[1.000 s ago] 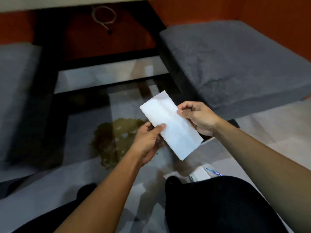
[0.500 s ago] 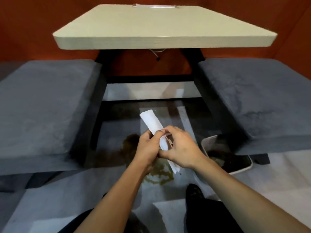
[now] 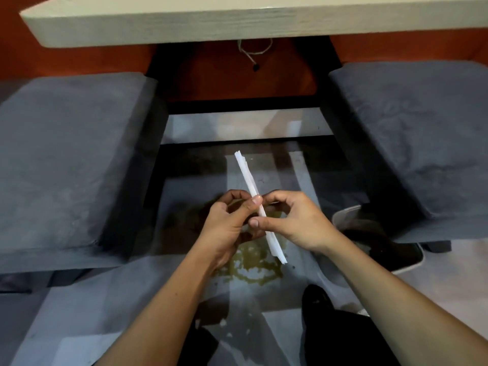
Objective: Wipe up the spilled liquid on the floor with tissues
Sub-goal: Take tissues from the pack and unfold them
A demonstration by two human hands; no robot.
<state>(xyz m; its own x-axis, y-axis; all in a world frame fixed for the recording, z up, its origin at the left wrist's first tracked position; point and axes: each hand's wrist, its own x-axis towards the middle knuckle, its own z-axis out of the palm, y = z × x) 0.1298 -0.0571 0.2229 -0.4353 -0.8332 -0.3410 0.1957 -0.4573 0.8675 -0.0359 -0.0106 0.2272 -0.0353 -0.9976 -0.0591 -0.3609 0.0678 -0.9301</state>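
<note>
A white folded tissue (image 3: 248, 175) shows edge-on as a narrow strip, held in the air above the floor. My left hand (image 3: 229, 225) pinches its middle between thumb and fingers. My right hand (image 3: 293, 223) pinches it from the other side, thumb on the near face. Below both hands a brownish puddle of spilled liquid (image 3: 253, 268) spreads over the grey floor tiles, partly hidden by my hands.
A pale tabletop (image 3: 237, 19) overhangs at the top, with dark legs beneath. Grey cushioned seats stand at left (image 3: 71, 159) and right (image 3: 414, 133). A white-rimmed bin (image 3: 406, 265) sits on the floor at right. My dark shoe (image 3: 317, 297) is near the puddle.
The tissue, held flat and broad a second ago, now stands edge-on as a narrow strip with both hands pinching its middle. The view has tilted up and shows the table.
</note>
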